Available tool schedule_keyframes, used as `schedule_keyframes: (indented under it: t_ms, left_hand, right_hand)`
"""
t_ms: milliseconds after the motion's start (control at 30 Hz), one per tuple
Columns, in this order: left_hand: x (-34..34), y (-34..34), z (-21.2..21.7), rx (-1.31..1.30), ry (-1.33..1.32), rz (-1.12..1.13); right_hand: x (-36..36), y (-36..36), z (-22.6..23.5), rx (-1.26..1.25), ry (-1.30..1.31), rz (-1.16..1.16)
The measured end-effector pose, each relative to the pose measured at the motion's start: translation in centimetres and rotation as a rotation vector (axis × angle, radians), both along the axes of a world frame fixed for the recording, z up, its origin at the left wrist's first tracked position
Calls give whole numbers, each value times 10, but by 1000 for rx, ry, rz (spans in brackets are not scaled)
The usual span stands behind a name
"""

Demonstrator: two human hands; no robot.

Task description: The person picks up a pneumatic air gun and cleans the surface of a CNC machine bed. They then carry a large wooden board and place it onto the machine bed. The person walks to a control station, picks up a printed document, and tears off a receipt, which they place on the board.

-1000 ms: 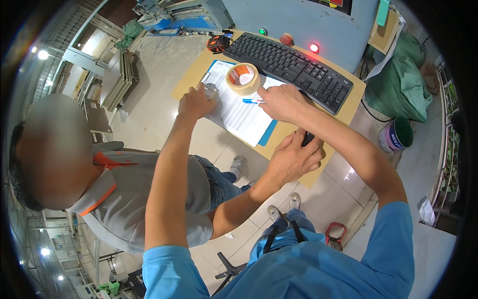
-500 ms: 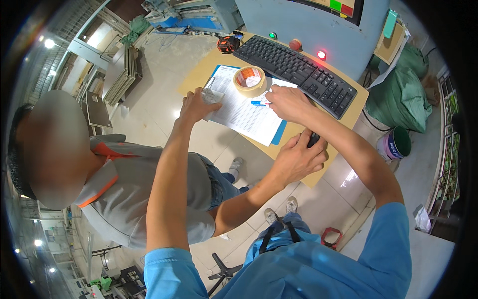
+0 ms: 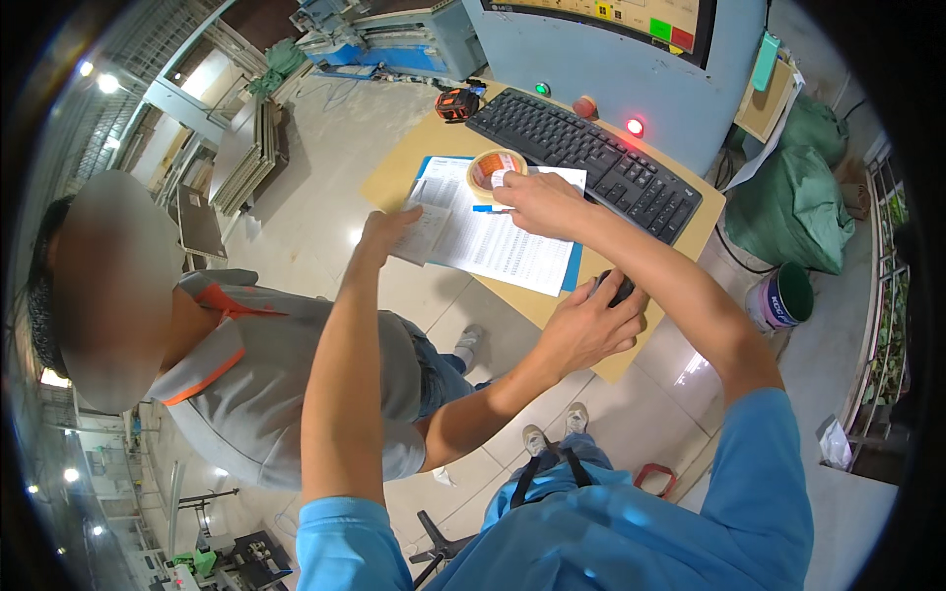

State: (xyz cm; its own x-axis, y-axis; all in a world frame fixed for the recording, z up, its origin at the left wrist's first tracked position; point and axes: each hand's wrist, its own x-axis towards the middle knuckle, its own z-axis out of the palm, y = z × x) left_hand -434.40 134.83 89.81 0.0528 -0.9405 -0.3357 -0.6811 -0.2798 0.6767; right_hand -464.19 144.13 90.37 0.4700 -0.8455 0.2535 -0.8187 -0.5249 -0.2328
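Observation:
A printed sheet lies on a blue folder on the wooden desk. My left hand is at the sheet's left edge, pinching a small paper slip. My right hand rests on the sheet's top edge, closed around a blue pen, with its fingertips touching a roll of brown tape. A co-worker in a grey shirt stands on my left; that person's hand covers a black mouse at the desk's front edge.
A black keyboard lies behind the sheet, below a control panel with green, red and lit red buttons. An orange-black tape measure sits at the desk's back left. Green sacks and a paint bucket stand to the right.
My left hand has drawn back from the sheet's edge toward me with the small slip. My right hand has shifted onto the tape roll. The co-worker's hand stays on the mouse.

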Motion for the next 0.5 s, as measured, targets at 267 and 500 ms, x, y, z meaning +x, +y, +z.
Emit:
schedule_keyframes:
  t_ms: [267, 500]
  left_hand:
    - [9, 27, 60, 112, 270, 13]
    - [9, 72, 101, -58, 151, 48]
  right_hand:
    - [2, -27, 10, -143, -318, 103]
    - [23, -92, 24, -78, -414, 95]
